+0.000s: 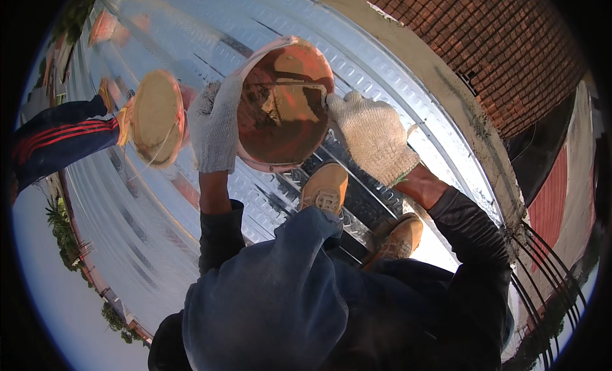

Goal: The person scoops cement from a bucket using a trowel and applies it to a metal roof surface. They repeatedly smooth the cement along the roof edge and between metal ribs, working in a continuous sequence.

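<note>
A reddish bucket (pixel 250 155), its inside smeared with wet grey-brown mortar (pixel 305 109), is tilted with its mouth toward me. My left hand (pixel 217 125), in a white knitted glove, grips the bucket's left rim. At the right rim my right hand (pixel 370 132), in a similar dirtier glove, is closed round what looks like a trowel (pixel 413 128). A pale handle end sticks out behind that fist. The tool's thin metal part reaches into the bucket, partly coated in mortar, so its full shape is hidden.
Ribbed metal decking (pixel 191 231) spreads underfoot. Left stands another bucket (pixel 156 119) full of grey mortar, beside a person's leg (pixel 64 132) in striped dark trousers. A concrete ledge (pixel 440 84) borders a brick-patterned surface (pixel 497 46) at right. Black bars (pixel 542 269) curve up at lower right.
</note>
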Action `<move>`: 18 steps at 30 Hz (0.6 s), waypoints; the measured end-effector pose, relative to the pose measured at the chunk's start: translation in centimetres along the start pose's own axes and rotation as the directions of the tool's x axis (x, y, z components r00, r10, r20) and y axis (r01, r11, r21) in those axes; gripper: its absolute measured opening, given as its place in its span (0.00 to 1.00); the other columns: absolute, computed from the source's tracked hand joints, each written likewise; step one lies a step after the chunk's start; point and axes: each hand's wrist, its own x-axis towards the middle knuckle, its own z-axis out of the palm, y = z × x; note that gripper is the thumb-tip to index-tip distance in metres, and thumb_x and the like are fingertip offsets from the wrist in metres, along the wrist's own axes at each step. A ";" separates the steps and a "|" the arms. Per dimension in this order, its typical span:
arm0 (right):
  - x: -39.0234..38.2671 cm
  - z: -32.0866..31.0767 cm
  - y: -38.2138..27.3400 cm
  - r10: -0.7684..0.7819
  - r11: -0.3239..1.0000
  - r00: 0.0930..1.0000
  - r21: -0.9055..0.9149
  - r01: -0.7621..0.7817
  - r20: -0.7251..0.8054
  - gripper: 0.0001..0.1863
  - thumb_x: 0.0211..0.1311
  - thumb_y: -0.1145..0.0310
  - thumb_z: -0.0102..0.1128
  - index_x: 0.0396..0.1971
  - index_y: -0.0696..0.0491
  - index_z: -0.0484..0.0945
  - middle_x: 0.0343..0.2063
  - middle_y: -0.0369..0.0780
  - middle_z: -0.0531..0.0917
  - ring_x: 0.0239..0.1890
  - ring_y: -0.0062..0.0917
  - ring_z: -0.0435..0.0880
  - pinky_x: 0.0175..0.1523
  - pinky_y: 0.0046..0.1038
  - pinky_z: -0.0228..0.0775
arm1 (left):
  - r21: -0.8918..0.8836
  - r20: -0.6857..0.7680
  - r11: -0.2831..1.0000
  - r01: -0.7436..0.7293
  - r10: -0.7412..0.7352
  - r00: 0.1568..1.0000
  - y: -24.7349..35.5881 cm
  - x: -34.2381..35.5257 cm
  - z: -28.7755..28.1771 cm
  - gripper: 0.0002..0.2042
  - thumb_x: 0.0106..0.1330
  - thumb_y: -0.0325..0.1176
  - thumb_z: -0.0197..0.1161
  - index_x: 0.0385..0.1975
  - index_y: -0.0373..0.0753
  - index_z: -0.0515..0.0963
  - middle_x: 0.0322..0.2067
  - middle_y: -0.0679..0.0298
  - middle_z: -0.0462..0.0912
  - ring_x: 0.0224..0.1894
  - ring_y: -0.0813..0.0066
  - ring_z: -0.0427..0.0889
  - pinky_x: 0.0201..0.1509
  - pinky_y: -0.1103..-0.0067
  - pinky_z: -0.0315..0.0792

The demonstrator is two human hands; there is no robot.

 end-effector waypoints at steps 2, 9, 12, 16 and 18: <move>0.2 1.8 -0.8 -0.014 1.000 1.000 0.010 0.014 -0.006 0.22 0.60 0.69 0.69 0.53 0.59 0.78 0.36 0.47 0.86 0.37 0.43 0.92 0.41 0.43 0.85 | 0.021 0.002 1.000 -0.009 0.009 1.000 0.3 0.4 0.0 0.11 0.80 0.38 0.70 0.45 0.36 0.90 0.38 0.75 0.83 0.41 0.87 0.76 0.47 0.84 0.71; -2.5 2.4 -0.9 -0.035 0.999 0.997 0.015 0.034 0.074 0.16 0.63 0.70 0.67 0.48 0.58 0.78 0.37 0.47 0.84 0.34 0.42 0.91 0.36 0.41 0.84 | -0.002 -0.018 1.000 -0.024 0.024 1.000 -1.6 0.2 -0.9 0.11 0.80 0.38 0.70 0.44 0.35 0.90 0.37 0.75 0.83 0.40 0.87 0.76 0.47 0.84 0.72; -0.9 1.0 -0.8 0.024 0.999 1.000 -0.047 -0.023 0.019 0.19 0.58 0.71 0.69 0.48 0.61 0.80 0.35 0.47 0.85 0.34 0.42 0.92 0.36 0.40 0.84 | 0.014 -0.016 1.000 -0.013 0.013 1.000 -0.4 -0.3 -0.2 0.11 0.80 0.37 0.70 0.43 0.35 0.90 0.37 0.75 0.83 0.39 0.87 0.75 0.46 0.83 0.72; -1.0 2.7 -2.0 -0.072 0.995 0.997 -0.065 0.071 -0.005 0.21 0.54 0.71 0.70 0.48 0.64 0.82 0.32 0.47 0.85 0.33 0.42 0.92 0.34 0.41 0.84 | 0.083 -0.021 0.995 -0.061 0.063 0.998 0.6 -0.8 0.2 0.11 0.80 0.38 0.70 0.43 0.35 0.89 0.36 0.76 0.83 0.39 0.88 0.74 0.45 0.83 0.71; -1.6 1.4 -2.2 -0.029 0.999 0.995 0.023 0.027 0.094 0.17 0.55 0.72 0.70 0.44 0.64 0.83 0.32 0.48 0.87 0.33 0.42 0.92 0.35 0.41 0.85 | 0.082 0.019 0.994 -0.074 0.073 0.997 0.0 -0.4 -0.1 0.11 0.80 0.37 0.69 0.41 0.35 0.89 0.36 0.76 0.82 0.38 0.88 0.74 0.44 0.84 0.70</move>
